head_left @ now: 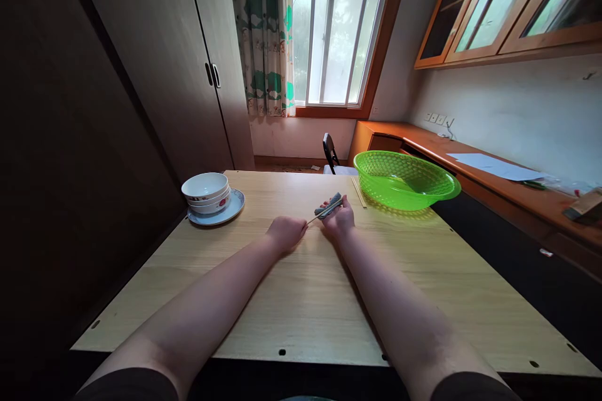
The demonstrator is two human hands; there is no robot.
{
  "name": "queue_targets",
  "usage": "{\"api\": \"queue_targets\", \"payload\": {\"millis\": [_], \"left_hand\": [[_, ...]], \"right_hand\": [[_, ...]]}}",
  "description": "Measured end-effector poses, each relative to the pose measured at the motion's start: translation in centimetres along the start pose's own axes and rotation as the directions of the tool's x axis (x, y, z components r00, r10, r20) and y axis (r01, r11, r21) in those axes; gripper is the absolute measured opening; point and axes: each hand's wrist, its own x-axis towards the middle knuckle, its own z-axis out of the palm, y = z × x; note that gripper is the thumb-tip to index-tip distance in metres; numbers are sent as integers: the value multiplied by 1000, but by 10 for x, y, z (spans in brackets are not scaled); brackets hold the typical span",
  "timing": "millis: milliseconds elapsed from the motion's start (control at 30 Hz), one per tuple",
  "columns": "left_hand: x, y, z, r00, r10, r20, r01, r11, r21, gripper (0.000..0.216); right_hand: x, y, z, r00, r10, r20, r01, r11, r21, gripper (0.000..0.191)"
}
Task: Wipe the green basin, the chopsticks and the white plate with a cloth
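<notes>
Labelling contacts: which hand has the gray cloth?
The right hand: the gray cloth lies in its fingers. The left hand, back up, instead holds the thin stick that meets the cloth.

The tabletop (282,301) is pale, wood-grained board, broad toward the near edge, with small dark oval holes (282,352) set close to that edge. Toward the far left sits a light-blue-and-white plate (239,202), bearing a stack of white bowls (205,188) with patterned sides. Toward the far right stands a bright green, oval plastic basket (399,193) with perforated walls. Just beside its left side lie pale chopsticks (359,193), running lengthwise away from the near edge.
</notes>
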Motion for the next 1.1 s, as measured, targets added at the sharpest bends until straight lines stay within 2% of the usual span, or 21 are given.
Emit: {"api": "queue_targets", "payload": {"millis": [167,367,567,700,833,967,1100], "left_hand": [[0,-2,2,999,31,38,-32,999,10,30],[-1,-3,-3,998,47,41,-47,999,9,30],[-3,-7,-4,995,94,39,-96,992,80,32],[-1,-17,-3,998,59,-28,-58,998,39,34],[2,-26,-2,992,-9,-122,-2,995,-96,34],[3,-31,-1,984,-41,-172,3,977,-213,34],[4,-33,-2,975,-96,-201,27,946,-322,35]], "right_hand": [[10,-21,-12,990,-87,-113,91,996,23,46],[19,-24,-19,984,-168,-62,163,984,-70,44],[26,-38,-27,954,-275,-122,263,959,-105,41],[30,-42,-31,945,-292,-147,268,950,-163,34],[32,-25,-28,949,-272,-160,220,934,-282,19],[26,-3,-19,975,-209,-73,160,891,-424,5],[11,11,-10,998,-33,62,62,827,-558,12]]}}
